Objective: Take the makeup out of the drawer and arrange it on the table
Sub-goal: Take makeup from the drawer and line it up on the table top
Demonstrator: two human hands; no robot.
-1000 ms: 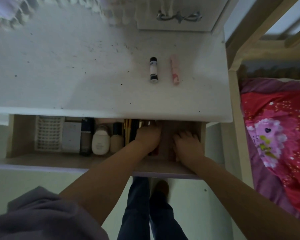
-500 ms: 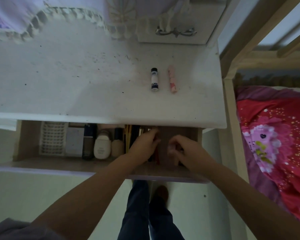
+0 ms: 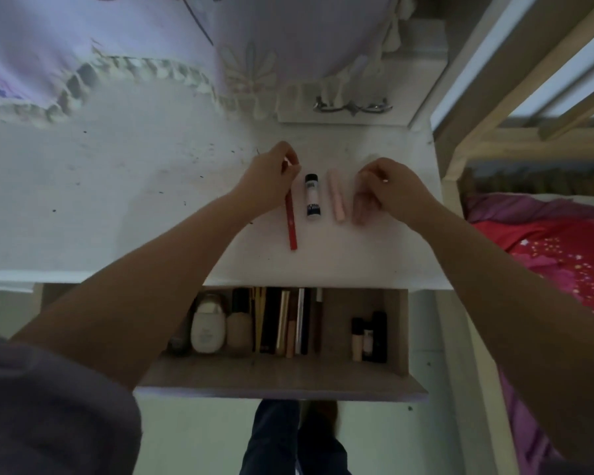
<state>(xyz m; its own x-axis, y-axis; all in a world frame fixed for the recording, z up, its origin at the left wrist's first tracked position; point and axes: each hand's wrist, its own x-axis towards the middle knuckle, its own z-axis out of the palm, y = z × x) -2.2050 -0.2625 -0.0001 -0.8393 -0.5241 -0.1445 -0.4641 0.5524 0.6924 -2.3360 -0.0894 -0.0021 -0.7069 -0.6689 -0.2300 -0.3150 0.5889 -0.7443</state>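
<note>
With our left hand (image 3: 271, 180) we hold a red pencil (image 3: 291, 223) by its top end on the surface (image 3: 117, 200) beside 2 tubes already there, our right hand (image 3: 388, 192) looks curled on something small, and lots of makeup waits in the drawer (image 3: 357, 299).

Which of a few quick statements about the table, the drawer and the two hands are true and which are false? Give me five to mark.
1. The left hand holds a red pencil at its far end. True.
2. The white tube with the black cap lies between the red pencil and the pink tube. True.
3. The drawer is closed. False: it is pulled open, with makeup inside.
4. The right hand holds the pink tube. False: that tube lies on the table beside the hand.
5. The cream bottle stands on the table. False: it is in the drawer.
</note>
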